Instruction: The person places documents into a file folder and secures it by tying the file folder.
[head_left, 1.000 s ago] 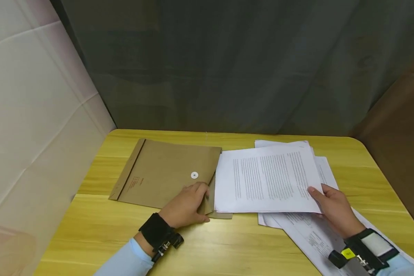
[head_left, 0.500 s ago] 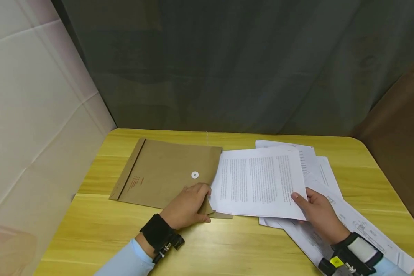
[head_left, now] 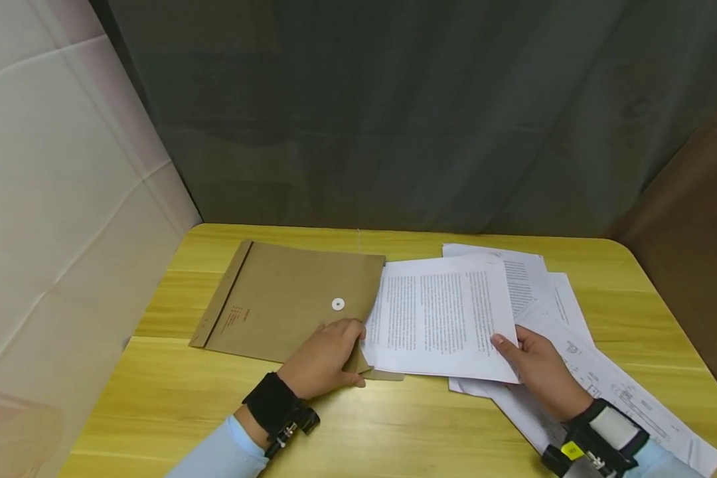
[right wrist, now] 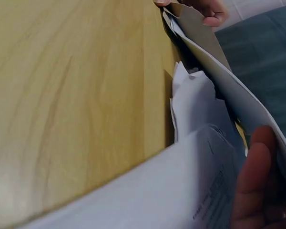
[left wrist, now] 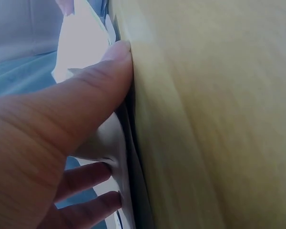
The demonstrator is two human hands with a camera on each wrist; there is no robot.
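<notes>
Over the last second your right hand (head_left: 544, 372) has slid the printed sheet (head_left: 442, 315) toward 9 o'clock, so its edge now meets the mouth of the envelope (head_left: 287, 299). Right fingers pinch the sheet's near corner. Your left hand (head_left: 325, 355) grips the envelope's flap, fingers curled, holding it open. The envelope is stiff matte kraft paper; thin white loose pages (head_left: 573, 372) lie fanned on the glossy wood-grain surface (head_left: 394, 425).

wooden table (right wrist: 71, 95), white papers (right wrist: 195, 100), thumb (right wrist: 250, 181)
</notes>
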